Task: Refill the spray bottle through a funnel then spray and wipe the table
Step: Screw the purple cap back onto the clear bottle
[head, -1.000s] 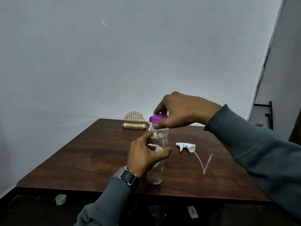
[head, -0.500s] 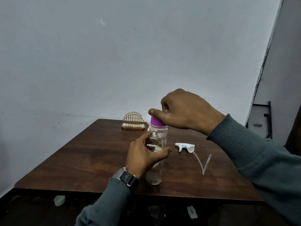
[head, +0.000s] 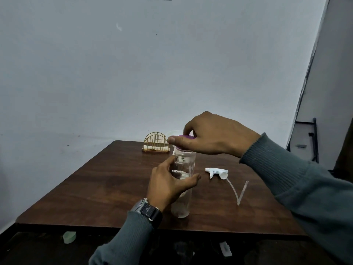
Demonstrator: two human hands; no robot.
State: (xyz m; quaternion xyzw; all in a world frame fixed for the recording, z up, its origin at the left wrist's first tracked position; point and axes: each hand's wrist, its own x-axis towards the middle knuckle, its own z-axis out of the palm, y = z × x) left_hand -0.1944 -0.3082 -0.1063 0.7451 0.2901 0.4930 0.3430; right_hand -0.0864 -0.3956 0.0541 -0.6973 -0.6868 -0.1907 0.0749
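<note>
A dark wooden counter [head: 107,188] is seen against the wall. On it are stood a clear bottle [head: 182,205] and a gold wire rack [head: 155,141], upright. A white spray head [head: 217,172] with its bent tube is laid just right of the bottle.

The room is dim, lit by a flat, cool, bluish light with no clear source; the wall [head: 152,73] grades from paler at the upper right to greyer at the lower left. The brown table [head: 99,188] carries a soft sheen along its middle and no hard glare. Shadows are faint and diffuse, only a weak one under the clear bottle [head: 182,188]. The floor below the table's near edge sinks almost to black. The wide lens bows the right-hand wall corner and stretches the right sleeve [head: 305,188] at the frame's edge. Detail is soft and slightly smeared throughout, with fine grain in dark areas.
</note>
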